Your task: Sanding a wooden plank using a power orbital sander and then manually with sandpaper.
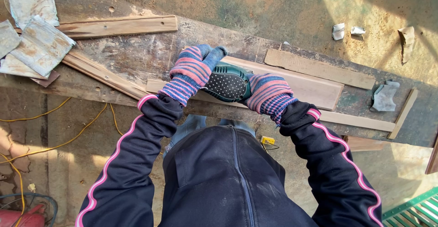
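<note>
Striped pink-and-blue knit gloves cover both my hands: my left hand is closed over the front of the dark green, dimpled-grip power sander and my right hand grips its rear, steadying it on the pale, flat wooden board. That board lies along a worn, dusty plank workbench outdoors, with offcut slats, grey sandpaper sheets and yellow cable on the dirt floor.

power sander: dark green body, black dimpled grip, lying flat on the board, centre of the scene, gripped on both sides.
board: pale, long, flat, lying on the workbench, running from centre to right, near edge slightly overhanging.
</note>
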